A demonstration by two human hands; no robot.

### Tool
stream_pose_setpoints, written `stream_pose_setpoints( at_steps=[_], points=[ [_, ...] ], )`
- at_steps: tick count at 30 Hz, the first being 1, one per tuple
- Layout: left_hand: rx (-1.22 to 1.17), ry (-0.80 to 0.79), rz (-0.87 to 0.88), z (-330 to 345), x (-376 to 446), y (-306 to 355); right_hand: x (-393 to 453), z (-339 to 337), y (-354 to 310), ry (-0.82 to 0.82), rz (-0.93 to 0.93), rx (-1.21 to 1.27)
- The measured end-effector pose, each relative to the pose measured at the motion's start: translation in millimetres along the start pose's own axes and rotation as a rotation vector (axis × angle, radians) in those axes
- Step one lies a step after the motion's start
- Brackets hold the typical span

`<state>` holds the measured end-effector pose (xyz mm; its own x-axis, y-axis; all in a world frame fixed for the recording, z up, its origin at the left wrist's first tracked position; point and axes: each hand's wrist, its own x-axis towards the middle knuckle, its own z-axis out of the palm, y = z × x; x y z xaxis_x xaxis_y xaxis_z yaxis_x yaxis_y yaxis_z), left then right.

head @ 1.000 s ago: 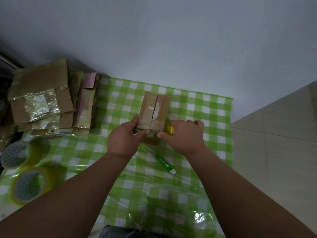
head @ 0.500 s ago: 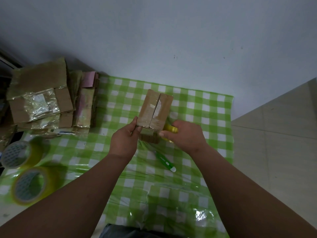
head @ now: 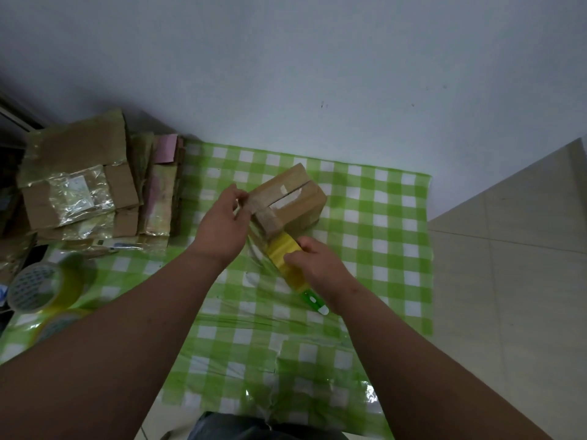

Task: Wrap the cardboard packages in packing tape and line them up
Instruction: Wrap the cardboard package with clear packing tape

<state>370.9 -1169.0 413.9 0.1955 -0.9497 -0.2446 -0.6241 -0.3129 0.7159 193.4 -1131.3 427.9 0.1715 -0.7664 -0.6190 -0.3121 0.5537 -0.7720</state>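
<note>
A small brown cardboard package [head: 293, 198] lies at the middle of the green checked cloth [head: 381, 217], turned at an angle, with white tape scraps on its top seam. My left hand [head: 222, 223] pinches its near left corner between thumb and fingers. My right hand [head: 317, 268] grips a yellowish roll of packing tape [head: 284, 258] just in front of the package. A strip of tape runs from the roll up onto the package's near end.
A stack of cardboard packages covered in tape [head: 79, 185] sits at the back left. Two more tape rolls [head: 41, 287] lie at the left edge. A green and white utility knife [head: 313, 301] lies under my right wrist. Tiled floor [head: 508, 281] is on the right.
The package has been turned from lengthwise to diagonal. My right hand pulled the tape roll back toward me and drew out a strip. My left hand shifted to the package's left corner.
</note>
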Motion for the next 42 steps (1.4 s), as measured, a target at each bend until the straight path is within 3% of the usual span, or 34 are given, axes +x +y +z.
stream_pose_setpoints(
  at_steps=[4,10,19,29,33,36,40,42],
  points=[
    [0.126,-0.206,0.097,-5.0,-7.5,-0.3,-0.3,10.1,10.1,-0.005,0.015,0.116],
    [0.239,-0.208,0.164,-5.5,-3.2,-1.8,-8.5,20.5,24.0,-0.062,0.021,0.181],
    [0.341,-0.3,0.278,-3.7,1.6,2.0,-21.3,35.8,45.4,0.025,0.053,0.176],
    [0.385,-0.354,0.266,-3.2,5.9,4.4,-28.9,48.6,61.1,0.088,0.019,0.065],
    [0.259,-0.286,0.156,-6.0,2.7,1.4,-27.5,45.8,63.6,0.052,0.098,0.15],
    [0.125,-0.338,0.086,-6.5,-2.6,0.6,-24.2,42.6,63.3,0.035,0.117,0.138],
    [-0.337,-0.324,-0.108,-3.9,-17.5,-7.3,-22.5,40.0,61.8,0.027,0.091,0.129],
    [-0.437,-0.297,-0.217,1.1,-29.6,-12.3,-22.6,38.1,61.4,0.028,0.068,0.097]
  ],
)
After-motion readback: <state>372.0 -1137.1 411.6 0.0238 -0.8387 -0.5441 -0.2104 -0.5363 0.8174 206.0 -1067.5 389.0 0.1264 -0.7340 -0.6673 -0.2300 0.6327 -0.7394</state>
